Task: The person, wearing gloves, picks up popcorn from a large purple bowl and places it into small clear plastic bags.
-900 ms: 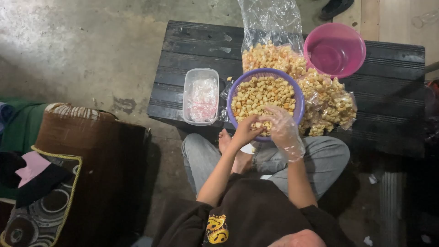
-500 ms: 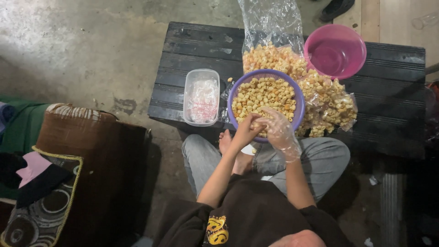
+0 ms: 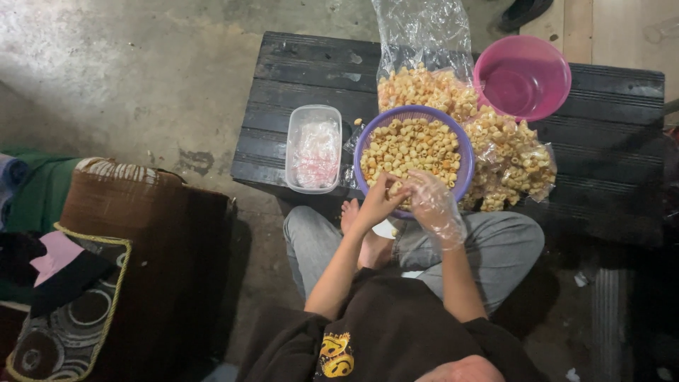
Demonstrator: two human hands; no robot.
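- My left hand point(image 3: 378, 201), bare, pinches small ring snacks at the purple bowl's point(image 3: 463, 152) 6 o'clock rim; my right hand point(image 3: 433, 205), in a clear glove, curls beside it, grip contents unclear.
- The bowl sits near my lap, likely for easy reach.
- Clear tub point(image 3: 313, 148) at 9 o'clock, pink bowl point(image 3: 523, 74) at 1 o'clock, snack bag point(image 3: 509, 159) crowding behind on the black table point(image 3: 297, 64).

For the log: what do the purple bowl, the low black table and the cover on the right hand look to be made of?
The round purple bowl looks like moulded plastic: thin, evenly coloured rim with a dull sheen. The low black slatted table seems painted wood, judging by its plank seams and scuffed matte surface. The right hand wears what appears a thin clear plastic glove, wrinkled and see-through.
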